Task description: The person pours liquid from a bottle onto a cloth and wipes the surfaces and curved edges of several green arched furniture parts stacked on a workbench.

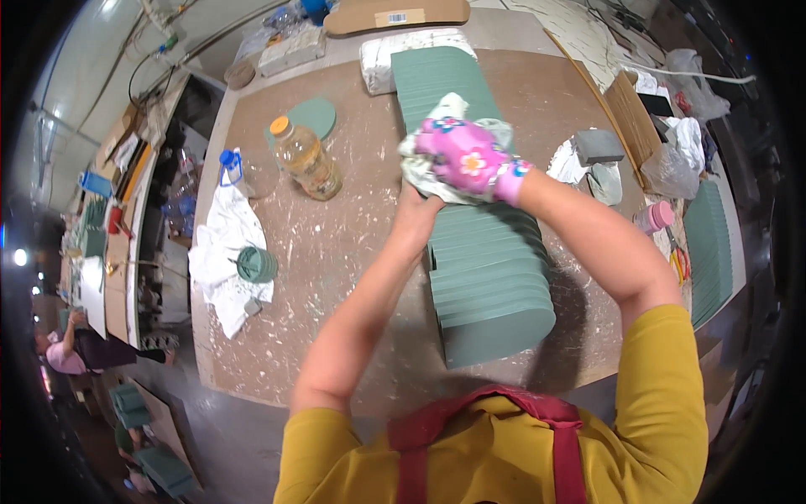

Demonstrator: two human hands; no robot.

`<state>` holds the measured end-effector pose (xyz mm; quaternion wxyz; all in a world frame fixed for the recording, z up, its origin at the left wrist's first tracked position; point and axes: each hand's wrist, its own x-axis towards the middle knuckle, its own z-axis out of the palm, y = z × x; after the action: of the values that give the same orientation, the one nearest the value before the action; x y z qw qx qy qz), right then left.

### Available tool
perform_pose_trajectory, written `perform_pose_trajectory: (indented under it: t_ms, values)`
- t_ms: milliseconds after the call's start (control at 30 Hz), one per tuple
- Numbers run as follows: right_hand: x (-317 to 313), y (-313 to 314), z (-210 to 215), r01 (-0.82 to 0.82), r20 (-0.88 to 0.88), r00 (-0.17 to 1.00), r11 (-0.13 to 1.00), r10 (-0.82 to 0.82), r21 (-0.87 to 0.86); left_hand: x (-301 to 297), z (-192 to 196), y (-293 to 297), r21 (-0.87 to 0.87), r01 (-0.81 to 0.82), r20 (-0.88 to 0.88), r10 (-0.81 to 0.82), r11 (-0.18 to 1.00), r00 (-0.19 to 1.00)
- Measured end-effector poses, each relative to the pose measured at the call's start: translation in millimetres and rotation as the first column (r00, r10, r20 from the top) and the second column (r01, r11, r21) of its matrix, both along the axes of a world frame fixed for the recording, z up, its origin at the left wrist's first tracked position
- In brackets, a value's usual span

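As the right hand (470, 160) clutches cloth (452, 107), left hand (416, 215) with grip unclear, bottle (308, 158) holding yellowish liquid (320, 177)

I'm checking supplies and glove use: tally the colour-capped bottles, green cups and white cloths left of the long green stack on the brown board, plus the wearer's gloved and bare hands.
Plastic bottles, orange-capped bottle and blue-capped bottle: 2
Round green cup: 1
Spread white cloth: 1
Right hand in pink floral glove: 1
Left hand, bare where visible: 1
Total: 6

I wear a mustard shirt (495, 445), dark-red straps (567, 458) at six o'clock, and a flowered pink glove (489, 175) on my right hand (466, 160).
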<state>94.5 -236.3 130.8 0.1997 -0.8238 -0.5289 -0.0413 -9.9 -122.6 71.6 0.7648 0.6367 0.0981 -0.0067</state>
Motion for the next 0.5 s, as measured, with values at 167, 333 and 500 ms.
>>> perform_pose_trajectory:
  t_ms: [167, 333, 500]
  values:
    - [1.4, -46.9, 5.9, 0.124, -0.136, 0.984, 0.992, -0.119, 0.031, -9.7, 12.5, -11.8, -0.068, -0.110, 0.013, 0.111, 0.992, 0.994]
    - [-18.8, 28.3, -0.9, 0.098, 0.045, 0.994, 0.995, -0.097, -0.028, -11.3, 20.5, -8.5, 0.052, -0.012, -0.059, 0.015, 0.999, 0.998]
    - [32.0, -24.3, -23.3, 0.009, 0.123, 0.989, 0.859, -0.084, 0.512, -28.2, 24.7, 6.1, 0.346, -0.222, -0.063, 0.258, 0.912, 0.964]
